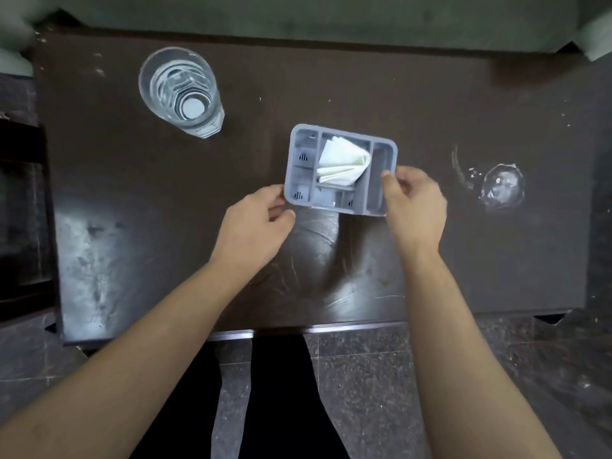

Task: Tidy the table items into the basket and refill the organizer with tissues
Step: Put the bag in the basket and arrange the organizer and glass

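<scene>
A grey plastic organizer (381,167) with several compartments stands at the middle of the dark table (132,193). Folded white tissues (344,164) sit fanned in its large middle compartment. My left hand (255,223) grips the organizer's near left corner, with the thumb on its side. At the organizer's right end, my right hand (414,200) holds the rim, thumb on the edge near the long right compartment. No basket is in view.
A stack of clear plastic cups (182,94) stands at the far left of the table. A crumpled clear wrapper or lid (503,188) lies at the right. The table's near edge runs just above my legs; dark stone floor lies below.
</scene>
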Motion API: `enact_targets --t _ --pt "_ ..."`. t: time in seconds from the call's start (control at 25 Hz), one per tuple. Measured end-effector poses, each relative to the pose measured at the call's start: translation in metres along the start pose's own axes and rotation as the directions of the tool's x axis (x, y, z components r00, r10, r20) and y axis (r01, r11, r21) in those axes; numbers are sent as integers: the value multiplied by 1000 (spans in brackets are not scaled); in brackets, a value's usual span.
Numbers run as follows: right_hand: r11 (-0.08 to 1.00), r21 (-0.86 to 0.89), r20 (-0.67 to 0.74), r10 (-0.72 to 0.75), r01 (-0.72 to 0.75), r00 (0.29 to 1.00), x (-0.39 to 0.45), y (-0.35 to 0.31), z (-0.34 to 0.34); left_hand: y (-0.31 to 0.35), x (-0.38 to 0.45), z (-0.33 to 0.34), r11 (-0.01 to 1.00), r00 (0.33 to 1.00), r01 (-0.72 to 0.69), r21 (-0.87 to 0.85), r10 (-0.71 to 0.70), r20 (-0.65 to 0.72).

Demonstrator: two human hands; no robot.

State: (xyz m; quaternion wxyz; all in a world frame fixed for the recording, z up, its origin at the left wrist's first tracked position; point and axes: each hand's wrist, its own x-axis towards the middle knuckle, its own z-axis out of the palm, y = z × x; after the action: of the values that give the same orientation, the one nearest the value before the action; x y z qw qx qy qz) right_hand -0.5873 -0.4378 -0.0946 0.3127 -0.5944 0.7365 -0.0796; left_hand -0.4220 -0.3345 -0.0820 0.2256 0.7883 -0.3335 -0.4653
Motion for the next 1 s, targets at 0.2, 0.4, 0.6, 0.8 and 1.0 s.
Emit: enact_targets --t 0.2,0.4,0.6,0.8,1.0 --pt "1000 -11 -18 -2 2 1000 37 10 -17 30 11 24 999 998 -20 51 17 63" --pt "999 11 43 -41 40 998 39 19 -17 14 31 -12 940 961 -60 335 145 -237" --pt "998 -24 54 -51 53 997 30 26 -4 7 59 -93 902 769 170 396 130 -626" --pt "997 -55 60 -50 54 997 30 21 -2 11 92 -104 858 928 202 472 -12 -374" --pt "996 -54 53 -64 67 997 30 21 -2 12 99 -100 914 922 121 388 42 -386"
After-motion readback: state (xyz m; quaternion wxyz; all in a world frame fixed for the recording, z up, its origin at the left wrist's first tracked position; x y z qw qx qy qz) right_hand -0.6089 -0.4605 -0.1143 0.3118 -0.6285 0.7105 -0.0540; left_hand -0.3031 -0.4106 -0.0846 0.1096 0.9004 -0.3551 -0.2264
